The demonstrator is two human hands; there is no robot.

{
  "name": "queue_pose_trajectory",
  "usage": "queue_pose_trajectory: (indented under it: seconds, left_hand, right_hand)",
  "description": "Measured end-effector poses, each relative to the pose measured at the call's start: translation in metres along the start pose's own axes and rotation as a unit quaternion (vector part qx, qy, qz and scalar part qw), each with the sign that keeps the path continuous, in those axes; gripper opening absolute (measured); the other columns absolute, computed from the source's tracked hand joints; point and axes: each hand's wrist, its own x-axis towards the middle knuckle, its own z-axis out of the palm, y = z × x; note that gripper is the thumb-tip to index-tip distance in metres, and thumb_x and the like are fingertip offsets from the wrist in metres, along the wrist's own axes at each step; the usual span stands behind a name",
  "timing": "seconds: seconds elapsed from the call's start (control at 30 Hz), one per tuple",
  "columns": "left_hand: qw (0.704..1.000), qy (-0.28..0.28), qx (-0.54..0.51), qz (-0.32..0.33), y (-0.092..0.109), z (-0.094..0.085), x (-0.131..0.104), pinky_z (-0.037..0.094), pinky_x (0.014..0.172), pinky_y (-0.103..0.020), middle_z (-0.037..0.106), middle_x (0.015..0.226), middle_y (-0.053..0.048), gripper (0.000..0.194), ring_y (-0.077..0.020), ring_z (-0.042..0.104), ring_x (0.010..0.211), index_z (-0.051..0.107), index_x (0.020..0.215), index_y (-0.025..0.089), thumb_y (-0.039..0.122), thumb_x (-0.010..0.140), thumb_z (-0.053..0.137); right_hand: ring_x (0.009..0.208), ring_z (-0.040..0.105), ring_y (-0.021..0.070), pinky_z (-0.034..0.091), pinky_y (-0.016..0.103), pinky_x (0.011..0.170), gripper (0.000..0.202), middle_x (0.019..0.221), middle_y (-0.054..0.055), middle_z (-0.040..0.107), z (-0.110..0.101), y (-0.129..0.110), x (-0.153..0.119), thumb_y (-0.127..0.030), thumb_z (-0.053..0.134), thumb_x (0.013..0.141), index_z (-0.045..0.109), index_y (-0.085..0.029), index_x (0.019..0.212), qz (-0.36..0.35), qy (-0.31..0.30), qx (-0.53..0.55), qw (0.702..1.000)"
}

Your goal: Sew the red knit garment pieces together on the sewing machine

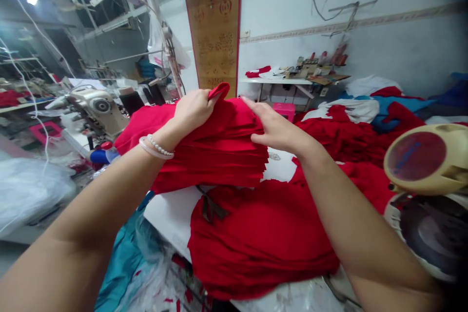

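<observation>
A thick stack of red fabric pieces (215, 156) lies on the white table (164, 209) in front of me. My left hand (193, 112) is closed on the edge of a red fabric piece (221, 90) at the top of that stack, lifting a fold of it. With fingers apart, my right hand (274, 126) rests at the stack's right edge, thumb against the side of the layers. Nearer to me, a second red fabric pile (263, 239) spreads over the table, with a dark strip (212, 209) lying at its left corner.
At the right stands a cream-coloured machine (427, 161) with a round dark part below. A sewing machine (98, 107) is at the left. Heaped red cloth (340, 131) lies behind my right arm. Blue fabric (126, 258) and plastic bags hang below the table's left edge.
</observation>
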Motion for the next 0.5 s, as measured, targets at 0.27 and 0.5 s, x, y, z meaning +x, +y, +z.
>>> queue_pose_trajectory:
  seconds: [0.27,0.5]
  left_hand:
    - [0.968,-0.215,0.086,0.094,0.002,-0.012,-0.007,0.048,0.091,-0.034,0.071,0.117,-0.013,0.063,-0.0306,0.065,0.106,0.068,0.120,0.017,0.056,0.071,0.075]
    - [0.975,-0.200,-0.094,-0.013,-0.028,-0.037,0.007,0.052,0.076,-0.032,0.076,0.089,-0.004,0.035,-0.0225,0.070,0.084,0.076,0.101,0.021,0.047,0.088,0.055]
  right_hand:
    - [0.127,0.052,0.0384,0.048,0.052,0.104,0.060,0.144,0.022,0.046,0.016,-0.010,0.012,-0.017,0.057,0.081,0.052,-0.012,0.140,-0.003,0.056,-0.187,0.981]
    - [0.115,0.058,0.0346,0.052,0.048,0.096,0.058,0.137,0.018,0.054,0.013,-0.016,0.020,-0.011,0.054,0.080,0.052,-0.017,0.138,-0.033,0.037,-0.204,0.978]
